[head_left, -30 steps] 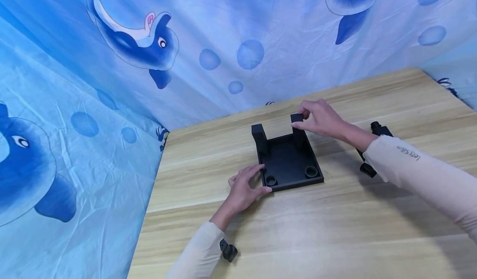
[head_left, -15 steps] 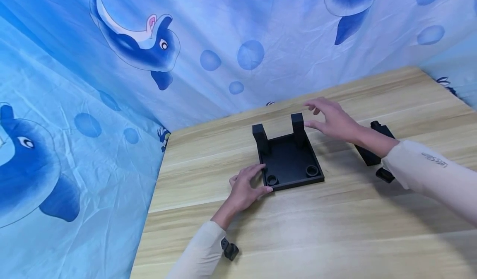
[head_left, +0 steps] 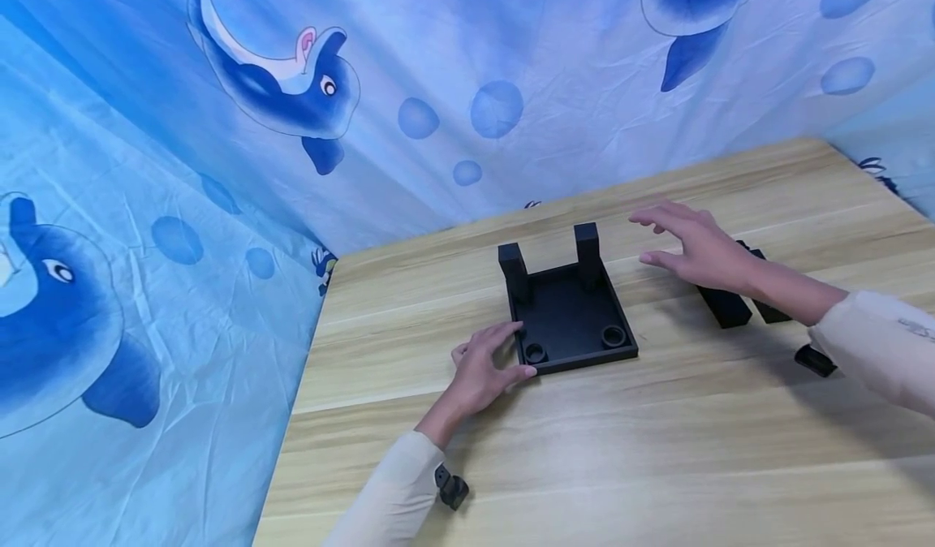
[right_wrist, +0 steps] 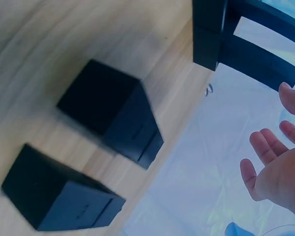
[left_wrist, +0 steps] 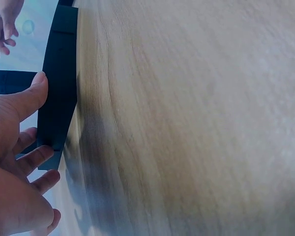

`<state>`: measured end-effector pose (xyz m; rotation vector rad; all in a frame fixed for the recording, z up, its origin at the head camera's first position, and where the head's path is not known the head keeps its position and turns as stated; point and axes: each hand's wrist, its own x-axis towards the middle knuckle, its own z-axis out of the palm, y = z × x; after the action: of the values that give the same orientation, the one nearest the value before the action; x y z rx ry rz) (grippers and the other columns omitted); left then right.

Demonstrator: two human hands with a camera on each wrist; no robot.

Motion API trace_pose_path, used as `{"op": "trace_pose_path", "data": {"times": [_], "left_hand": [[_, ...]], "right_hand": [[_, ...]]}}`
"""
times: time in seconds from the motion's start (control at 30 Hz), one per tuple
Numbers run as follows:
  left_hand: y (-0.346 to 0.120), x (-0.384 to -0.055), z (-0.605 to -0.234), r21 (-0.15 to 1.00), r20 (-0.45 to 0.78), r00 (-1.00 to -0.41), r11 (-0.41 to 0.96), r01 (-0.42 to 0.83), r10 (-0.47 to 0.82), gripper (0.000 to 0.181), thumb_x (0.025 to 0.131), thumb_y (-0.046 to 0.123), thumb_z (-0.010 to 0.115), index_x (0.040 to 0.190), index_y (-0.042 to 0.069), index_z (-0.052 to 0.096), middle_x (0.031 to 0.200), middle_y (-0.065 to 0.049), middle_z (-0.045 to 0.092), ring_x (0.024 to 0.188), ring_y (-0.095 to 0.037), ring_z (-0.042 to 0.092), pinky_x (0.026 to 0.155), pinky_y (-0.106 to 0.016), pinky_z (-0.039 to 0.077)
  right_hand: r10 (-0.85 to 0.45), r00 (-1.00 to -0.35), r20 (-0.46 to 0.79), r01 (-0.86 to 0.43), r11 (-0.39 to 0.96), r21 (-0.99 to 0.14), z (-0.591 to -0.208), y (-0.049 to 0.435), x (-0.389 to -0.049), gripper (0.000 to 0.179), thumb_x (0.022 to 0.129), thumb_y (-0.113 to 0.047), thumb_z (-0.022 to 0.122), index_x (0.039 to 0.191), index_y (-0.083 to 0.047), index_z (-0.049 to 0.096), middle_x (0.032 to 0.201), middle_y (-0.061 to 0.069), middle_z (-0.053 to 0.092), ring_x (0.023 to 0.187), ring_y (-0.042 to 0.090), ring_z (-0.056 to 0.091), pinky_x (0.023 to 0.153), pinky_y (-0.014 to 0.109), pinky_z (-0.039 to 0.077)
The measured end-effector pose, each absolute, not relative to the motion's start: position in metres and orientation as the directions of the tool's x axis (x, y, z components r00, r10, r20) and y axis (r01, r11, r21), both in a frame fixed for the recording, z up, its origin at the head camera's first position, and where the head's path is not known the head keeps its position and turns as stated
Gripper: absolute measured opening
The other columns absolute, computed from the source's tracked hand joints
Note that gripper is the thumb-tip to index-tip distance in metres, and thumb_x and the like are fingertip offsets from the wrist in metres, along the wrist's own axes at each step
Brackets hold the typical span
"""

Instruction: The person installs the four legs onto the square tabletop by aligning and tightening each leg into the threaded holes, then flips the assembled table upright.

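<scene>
A shallow black square tray-like base lies on the table. Two upright black posts rise at its back corners, and two round sockets show at its front corners. My left hand rests against its front left corner, thumb at the front and index finger along the left side; the left wrist view shows these fingers loosely spread against the wall. Right of the base, my right hand hovers with fingers spread, holding nothing. Under that forearm lie two loose black blocks, also in the right wrist view.
The wooden table runs back to a blue curtain printed with dolphins and bubbles. A second curtain side hangs along the table's left edge. Small black wrist cameras sit at both sleeves.
My right hand has let go of the right post's top and moved away to the right, towards the loose blocks. The left hand stays at the base's corner.
</scene>
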<state>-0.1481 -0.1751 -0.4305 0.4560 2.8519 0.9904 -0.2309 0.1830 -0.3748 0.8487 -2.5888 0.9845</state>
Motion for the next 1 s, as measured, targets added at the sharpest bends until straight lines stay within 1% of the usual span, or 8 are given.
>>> {"op": "trace_pose_path", "data": {"times": [0.23, 0.33, 0.5, 0.63, 0.73, 0.8, 0.87, 1.0], "left_hand": [[-0.174, -0.148, -0.43, 0.617, 0.007, -0.954, 0.75, 0.239, 0.299, 0.071, 0.079, 0.038, 0.079, 0.142, 0.022, 0.049, 0.146, 0.0, 0.045, 0.136, -0.021, 0.036, 0.102, -0.053, 0.013], [-0.174, -0.148, -0.43, 0.616, 0.008, -0.954, 0.75, 0.241, 0.3, 0.071, 0.079, 0.038, 0.079, 0.141, 0.022, 0.049, 0.146, 0.0, 0.046, 0.136, -0.021, 0.036, 0.102, -0.053, 0.013], [-0.174, -0.149, -0.431, 0.614, 0.009, -0.952, 0.75, 0.247, 0.306, 0.071, 0.079, 0.037, 0.079, 0.141, 0.022, 0.049, 0.146, -0.001, 0.046, 0.136, -0.021, 0.036, 0.101, -0.054, 0.014], [-0.174, -0.149, -0.431, 0.614, 0.008, -0.951, 0.749, 0.25, 0.311, 0.071, 0.079, 0.037, 0.078, 0.142, 0.022, 0.049, 0.146, -0.002, 0.045, 0.136, -0.021, 0.035, 0.101, -0.054, 0.014], [-0.174, -0.149, -0.431, 0.614, 0.01, -0.95, 0.748, 0.253, 0.313, 0.071, 0.079, 0.038, 0.078, 0.142, 0.022, 0.049, 0.146, -0.001, 0.045, 0.136, -0.021, 0.035, 0.101, -0.054, 0.014], [-0.174, -0.15, -0.431, 0.612, 0.01, -0.95, 0.749, 0.254, 0.314, 0.07, 0.079, 0.038, 0.078, 0.142, 0.022, 0.049, 0.146, 0.0, 0.046, 0.136, -0.02, 0.035, 0.101, -0.054, 0.014], [-0.173, -0.15, -0.432, 0.612, 0.011, -0.95, 0.749, 0.253, 0.313, 0.07, 0.079, 0.038, 0.078, 0.142, 0.022, 0.049, 0.146, 0.0, 0.046, 0.136, -0.02, 0.035, 0.101, -0.053, 0.014], [-0.173, -0.149, -0.431, 0.612, 0.01, -0.951, 0.75, 0.251, 0.31, 0.07, 0.079, 0.037, 0.078, 0.141, 0.022, 0.049, 0.146, 0.0, 0.046, 0.136, -0.02, 0.035, 0.101, -0.053, 0.015]], "right_hand": [[-0.452, -0.778, 0.436, -0.627, 0.611, -0.483, -0.381, 0.196, -0.226, 0.05, 0.08, -0.004, 0.076, 0.127, -0.005, 0.057, 0.121, 0.014, 0.058, 0.101, 0.03, 0.053, 0.082, 0.053, 0.029], [-0.46, -0.768, 0.445, -0.637, 0.618, -0.461, -0.386, 0.201, -0.226, 0.051, 0.079, -0.003, 0.076, 0.127, -0.005, 0.058, 0.12, 0.014, 0.059, 0.1, 0.03, 0.053, 0.08, 0.052, 0.029], [-0.452, -0.791, 0.413, -0.611, 0.631, -0.479, -0.39, 0.211, -0.223, 0.052, 0.081, -0.005, 0.076, 0.129, -0.006, 0.057, 0.123, 0.015, 0.059, 0.102, 0.031, 0.052, 0.081, 0.055, 0.028], [-0.448, -0.8, 0.399, -0.6, 0.63, -0.494, -0.392, 0.215, -0.221, 0.05, 0.082, -0.007, 0.075, 0.129, -0.006, 0.058, 0.125, 0.016, 0.059, 0.11, 0.034, 0.05, 0.083, 0.058, 0.027], [-0.463, -0.782, 0.417, -0.62, 0.641, -0.452, -0.395, 0.22, -0.22, 0.047, 0.081, -0.006, 0.076, 0.126, -0.007, 0.061, 0.125, 0.015, 0.059, 0.115, 0.036, 0.049, 0.081, 0.056, 0.027], [-0.476, -0.765, 0.433, -0.637, 0.658, -0.403, -0.397, 0.223, -0.219, 0.048, 0.079, -0.004, 0.077, 0.124, -0.008, 0.062, 0.124, 0.014, 0.06, 0.115, 0.036, 0.049, 0.08, 0.053, 0.027], [-0.488, -0.752, 0.444, -0.648, 0.673, -0.357, -0.4, 0.228, -0.219, 0.049, 0.076, -0.001, 0.078, 0.122, -0.009, 0.064, 0.122, 0.013, 0.061, 0.113, 0.034, 0.05, 0.078, 0.05, 0.027], [-0.511, -0.722, 0.465, -0.671, 0.681, -0.293, -0.406, 0.239, -0.218, 0.051, 0.071, 0.004, 0.08, 0.118, -0.008, 0.066, 0.12, 0.013, 0.062, 0.108, 0.033, 0.052, 0.076, 0.049, 0.027]]}}
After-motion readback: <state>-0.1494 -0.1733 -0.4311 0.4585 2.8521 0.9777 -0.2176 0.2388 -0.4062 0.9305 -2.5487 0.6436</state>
